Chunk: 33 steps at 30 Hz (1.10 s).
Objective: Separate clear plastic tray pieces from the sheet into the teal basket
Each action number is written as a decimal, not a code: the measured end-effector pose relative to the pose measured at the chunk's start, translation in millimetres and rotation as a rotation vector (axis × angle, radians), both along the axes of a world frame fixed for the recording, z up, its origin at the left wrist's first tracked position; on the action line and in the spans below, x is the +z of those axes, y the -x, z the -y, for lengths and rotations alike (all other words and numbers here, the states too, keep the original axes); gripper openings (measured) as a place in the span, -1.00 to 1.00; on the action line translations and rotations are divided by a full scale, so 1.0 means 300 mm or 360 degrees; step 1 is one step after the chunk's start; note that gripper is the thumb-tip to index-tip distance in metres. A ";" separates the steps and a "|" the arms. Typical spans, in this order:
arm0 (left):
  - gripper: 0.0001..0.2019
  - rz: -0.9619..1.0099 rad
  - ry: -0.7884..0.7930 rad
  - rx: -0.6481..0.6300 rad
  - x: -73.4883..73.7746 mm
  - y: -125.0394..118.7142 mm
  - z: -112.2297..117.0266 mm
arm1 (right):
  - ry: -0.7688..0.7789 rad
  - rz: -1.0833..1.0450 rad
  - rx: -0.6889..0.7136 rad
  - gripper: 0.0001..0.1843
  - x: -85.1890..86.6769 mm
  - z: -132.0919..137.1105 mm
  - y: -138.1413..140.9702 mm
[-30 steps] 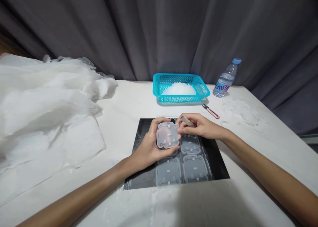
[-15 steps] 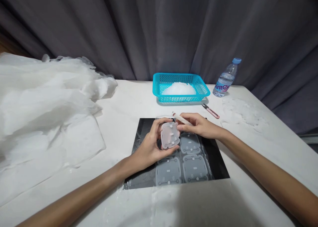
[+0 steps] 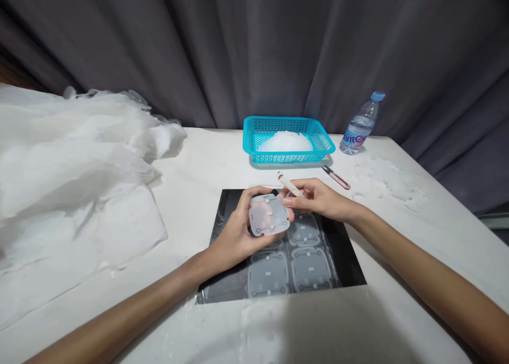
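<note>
My left hand [image 3: 234, 234] grips a translucent, rounded-square plastic piece [image 3: 269, 214] with small holes, held flat and facing up over the black mat [image 3: 348, 260]. My right hand [image 3: 322, 199] is closed on a thin pale stick-like tool [image 3: 289, 184], its fingertips touching the piece's right edge. Several similar translucent pieces [image 3: 290, 258] lie in a grid on a clear sheet on the mat, just below both hands.
A turquoise basket [image 3: 288, 138] with white material stands behind the mat. Small pink-handled snips [image 3: 336, 177] lie to its right, near a plastic water bottle [image 3: 361, 125]. A large heap of white film [image 3: 71, 162] covers the table's left; white scraps [image 3: 387, 181] lie at right.
The piece in my left hand was tipped on edge half a second ago and is turned flat again now. The tool in my right hand shifted slightly upward.
</note>
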<state>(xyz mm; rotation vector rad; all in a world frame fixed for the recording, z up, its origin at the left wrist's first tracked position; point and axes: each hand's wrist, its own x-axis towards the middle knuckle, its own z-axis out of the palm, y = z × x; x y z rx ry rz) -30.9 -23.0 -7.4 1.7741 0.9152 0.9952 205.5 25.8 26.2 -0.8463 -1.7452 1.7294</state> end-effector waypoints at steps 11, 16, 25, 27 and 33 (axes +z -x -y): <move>-0.31 -0.0071 -0.0058 0.0031 0.000 -0.003 -0.001 | -0.0062 0.0009 -0.0012 -0.59 0.008 0.002 0.003; -0.29 -0.0082 -0.0089 0.0011 0.001 -0.002 -0.001 | -0.0123 -0.0022 -0.0011 -0.65 0.008 0.002 0.006; -0.26 -0.0130 -0.0132 0.0086 -0.008 -0.001 -0.002 | -0.0288 -0.0058 -0.0071 -0.68 -0.014 -0.009 0.002; -0.26 -0.0134 -0.0080 0.0089 -0.007 -0.003 -0.002 | -0.0292 -0.0064 -0.0074 -0.68 -0.014 -0.010 0.001; -0.27 -0.0064 0.0032 0.0042 -0.006 -0.006 -0.007 | -0.0326 -0.0052 -0.0125 -0.69 -0.022 -0.014 -0.006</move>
